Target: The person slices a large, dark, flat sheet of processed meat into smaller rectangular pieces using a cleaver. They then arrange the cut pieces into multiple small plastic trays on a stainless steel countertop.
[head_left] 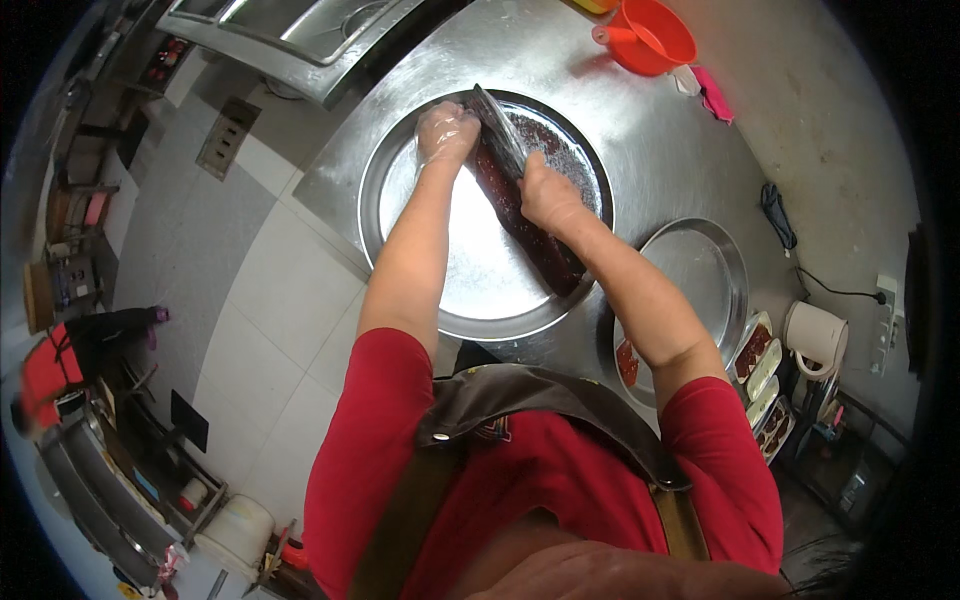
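A wide round metal pan (487,332) stands on the steel counter before me. A long dark-red slab of food (517,217), perhaps meat, lies slantwise in it, with dark crumbly bits and liquid at the pan's right side. My right hand (553,193) grips a wide-bladed knife (499,126), its blade over the upper part of the slab. My left hand (448,133), in a clear plastic glove, is curled at the slab's upper end beside the blade; whether its fingers hold the slab is hidden.
Right of the pan, a second round metal tray (690,259) holds a red piece (627,364). Beyond it are several small food trays (763,371) and an electric kettle (816,337). A red plastic dipper (651,37) stands at the back. A person in red (52,367) is far left.
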A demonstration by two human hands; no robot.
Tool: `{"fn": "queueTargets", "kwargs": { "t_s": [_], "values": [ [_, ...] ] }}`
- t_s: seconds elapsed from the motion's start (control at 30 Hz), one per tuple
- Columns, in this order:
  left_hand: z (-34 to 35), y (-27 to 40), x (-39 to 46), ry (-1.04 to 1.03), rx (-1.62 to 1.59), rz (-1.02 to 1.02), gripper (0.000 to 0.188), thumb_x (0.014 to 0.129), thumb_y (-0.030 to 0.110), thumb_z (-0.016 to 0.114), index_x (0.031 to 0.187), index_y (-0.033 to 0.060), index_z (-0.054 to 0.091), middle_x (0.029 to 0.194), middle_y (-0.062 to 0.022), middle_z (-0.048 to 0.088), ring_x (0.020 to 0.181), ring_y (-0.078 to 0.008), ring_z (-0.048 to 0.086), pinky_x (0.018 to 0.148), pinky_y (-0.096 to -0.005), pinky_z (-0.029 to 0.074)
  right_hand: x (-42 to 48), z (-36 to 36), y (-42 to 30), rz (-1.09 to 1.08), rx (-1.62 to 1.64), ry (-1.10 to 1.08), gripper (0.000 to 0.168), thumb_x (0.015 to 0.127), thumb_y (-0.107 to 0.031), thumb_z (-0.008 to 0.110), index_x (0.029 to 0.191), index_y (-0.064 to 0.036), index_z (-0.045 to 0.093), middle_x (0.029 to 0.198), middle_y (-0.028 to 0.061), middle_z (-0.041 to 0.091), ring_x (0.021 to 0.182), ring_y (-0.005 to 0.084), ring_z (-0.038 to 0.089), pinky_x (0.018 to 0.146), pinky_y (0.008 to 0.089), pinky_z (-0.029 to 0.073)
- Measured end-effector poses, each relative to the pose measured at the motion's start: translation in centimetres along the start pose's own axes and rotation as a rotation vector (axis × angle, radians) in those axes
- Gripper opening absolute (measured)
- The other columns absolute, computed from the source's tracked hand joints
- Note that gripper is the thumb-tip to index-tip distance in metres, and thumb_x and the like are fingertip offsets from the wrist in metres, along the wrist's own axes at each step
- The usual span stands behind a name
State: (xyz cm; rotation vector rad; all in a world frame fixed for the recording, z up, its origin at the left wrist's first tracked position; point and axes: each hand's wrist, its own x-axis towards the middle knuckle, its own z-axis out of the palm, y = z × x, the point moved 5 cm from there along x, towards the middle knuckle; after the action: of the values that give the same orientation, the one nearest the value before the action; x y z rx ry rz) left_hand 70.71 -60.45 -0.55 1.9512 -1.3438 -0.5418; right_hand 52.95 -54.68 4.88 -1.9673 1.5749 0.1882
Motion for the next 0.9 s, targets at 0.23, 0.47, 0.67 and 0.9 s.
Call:
{"fn": "queueTargets", "kwargs": {
  "t_s": [0.23, 0.47, 0.67, 0.9],
  "values": [
    [1.1, -0.7, -2.3, -0.255, -0.754, -0.298, 0.015, 0.073, 0.003, 0.059, 0.087, 0.0030, 0.063, 0.080, -0.0111, 0.066, 0.071, -0.0225, 0.064, 0.067, -0.0300, 0.052, 0.1, 0.4, -0.1, -0.017, 0.003, 0.014, 0.032, 0.081, -0.004, 0.051, 0.110, 0.004, 0.039, 0.097, 0.0302, 0.062, 0.096, 0.0433, 0.061, 0.086, 0.0470, 0.047],
    [-3.9, 1.9, -10.6, -0.735, -1.536, -0.186, 0.020, 0.070, -0.002, 0.059, 0.089, 0.0005, 0.053, 0.084, -0.0129, 0.059, 0.064, -0.0215, 0.059, 0.054, -0.0329, 0.050, 0.3, 0.4, -0.2, -0.040, -0.059, 0.003, 0.027, 0.084, -0.004, 0.048, 0.108, 0.004, 0.040, 0.097, 0.0304, 0.062, 0.095, 0.0429, 0.062, 0.086, 0.0469, 0.047],
    [-14.3, 1.5, -14.2, -0.684, -1.198, -0.054, 0.018, 0.073, -0.002, 0.055, 0.090, -0.0002, 0.053, 0.092, -0.0158, 0.060, 0.080, -0.0252, 0.061, 0.072, -0.0364, 0.051, 0.1, 0.5, -0.2, -0.033, -0.072, 0.014, 0.026, 0.084, -0.003, 0.048, 0.108, 0.003, 0.040, 0.096, 0.0297, 0.062, 0.093, 0.0425, 0.062, 0.084, 0.0468, 0.048],
    [-5.3, 0.5, -13.1, -0.231, 0.003, 0.474, 0.043, 0.080, 0.020, 0.067, 0.119, 0.0069, 0.058, 0.128, -0.0152, 0.054, 0.122, -0.0312, 0.048, 0.104, -0.0453, 0.035, 0.3, 1.0, -0.3, -0.079, -0.052, 0.053, 0.025, 0.085, -0.007, 0.051, 0.105, 0.002, 0.040, 0.094, 0.0286, 0.063, 0.091, 0.0416, 0.062, 0.081, 0.0471, 0.048]
  ]
}}
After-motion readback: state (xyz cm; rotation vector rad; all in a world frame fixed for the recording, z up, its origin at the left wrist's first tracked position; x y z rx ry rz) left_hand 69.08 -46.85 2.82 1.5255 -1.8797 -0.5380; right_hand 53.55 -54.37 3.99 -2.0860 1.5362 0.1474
